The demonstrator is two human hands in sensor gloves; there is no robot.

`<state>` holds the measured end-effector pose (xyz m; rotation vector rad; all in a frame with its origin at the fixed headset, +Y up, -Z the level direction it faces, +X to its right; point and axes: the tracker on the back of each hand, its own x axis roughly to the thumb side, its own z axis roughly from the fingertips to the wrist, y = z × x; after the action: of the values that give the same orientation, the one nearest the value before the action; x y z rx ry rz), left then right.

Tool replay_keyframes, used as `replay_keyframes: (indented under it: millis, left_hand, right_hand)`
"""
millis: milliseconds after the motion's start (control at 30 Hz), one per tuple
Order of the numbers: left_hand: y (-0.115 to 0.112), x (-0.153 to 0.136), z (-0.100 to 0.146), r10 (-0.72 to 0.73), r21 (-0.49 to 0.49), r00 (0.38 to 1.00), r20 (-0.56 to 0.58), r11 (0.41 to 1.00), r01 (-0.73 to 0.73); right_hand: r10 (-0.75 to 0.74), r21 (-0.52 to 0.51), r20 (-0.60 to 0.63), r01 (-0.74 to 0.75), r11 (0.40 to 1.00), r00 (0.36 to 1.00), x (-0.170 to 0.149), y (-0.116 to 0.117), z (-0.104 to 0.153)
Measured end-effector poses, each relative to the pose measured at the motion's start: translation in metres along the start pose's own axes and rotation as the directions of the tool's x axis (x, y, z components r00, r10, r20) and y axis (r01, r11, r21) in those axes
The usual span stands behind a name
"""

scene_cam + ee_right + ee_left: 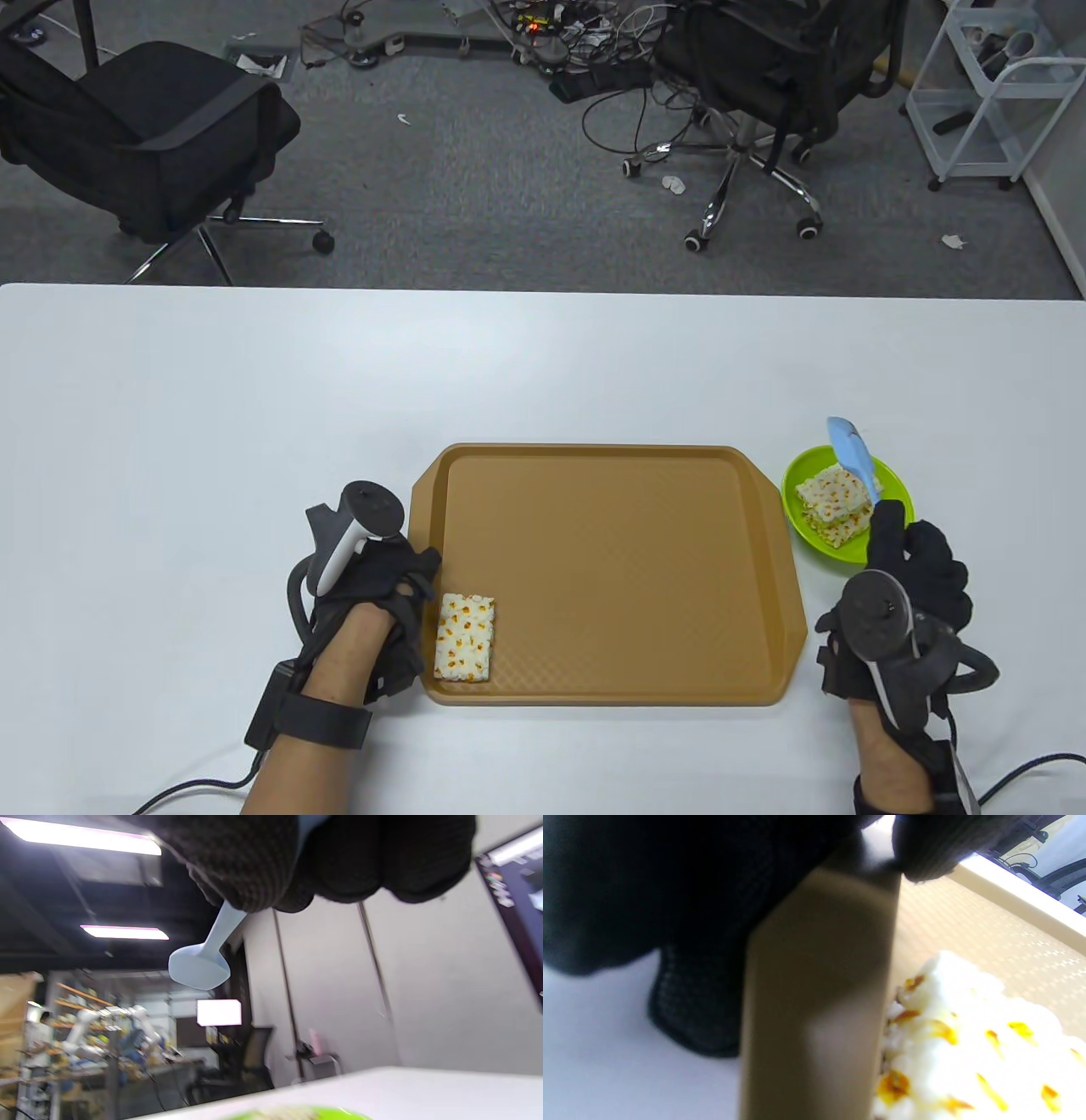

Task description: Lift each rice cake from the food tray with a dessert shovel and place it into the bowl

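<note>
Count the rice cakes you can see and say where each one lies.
3 visible: one rice cake in the tray's near-left corner; a stack of two in the green bowl. More may hide beneath.

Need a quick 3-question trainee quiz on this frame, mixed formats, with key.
1. True or false: the right hand holds the blue dessert shovel above the green bowl.
2. How many rice cakes remain on the food tray? A) none B) one C) three
3. Fill in: the left hand rests at the tray's ____ edge.

Key: 1 true; 2 B, one rice cake at the near left corner; 3 left.
</note>
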<state>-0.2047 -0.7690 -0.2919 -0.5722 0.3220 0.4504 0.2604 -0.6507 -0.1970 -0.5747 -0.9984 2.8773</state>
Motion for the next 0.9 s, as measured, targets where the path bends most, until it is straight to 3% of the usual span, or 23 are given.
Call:
replay_keyframes:
  millis: [133,233,367,467,600,800,900]
  left_hand:
    - [0.0,0.0,-0.001,0.01,-0.009,1.0,0.005,1.0,-0.01]
    - [0.0,0.001,-0.001,0.001,-0.006,1.0,0.004,1.0,-0.001]
    - [0.0,0.001,-0.001,0.0,-0.007,1.0,0.006,1.0,0.0]
    - [0.0,0.001,-0.001,-0.001,-0.007,1.0,0.009,1.0,0.001]
    - [0.0,0.002,-0.001,0.0,-0.01,1.0,0.011,1.0,0.0]
    - [-0.001,0.002,-0.001,0.012,-0.013,1.0,0.013,1.0,-0.012]
    - [-0.001,0.002,-0.001,0.011,-0.014,1.0,0.013,1.0,-0.011]
  right_hand:
    - [-0.102,0.001,0.109,0.102,0.995,0.989,0.038,-0.018,0.012]
    - [-0.219,0.119,0.174,0.2,0.973,0.96,0.072,-0.025,0.024]
    - [-0.359,0.38,0.206,0.264,0.886,0.91,0.109,0.003,0.055]
    - [-0.376,0.506,0.225,0.222,0.834,0.899,0.12,0.024,0.072]
    - [-0.446,0.679,0.208,0.2,0.706,0.871,0.129,0.05,0.088]
    - [-0.484,0.78,0.182,0.174,0.601,0.856,0.134,0.062,0.091]
    - [-0.504,0.797,0.184,0.172,0.579,0.844,0.134,0.064,0.092]
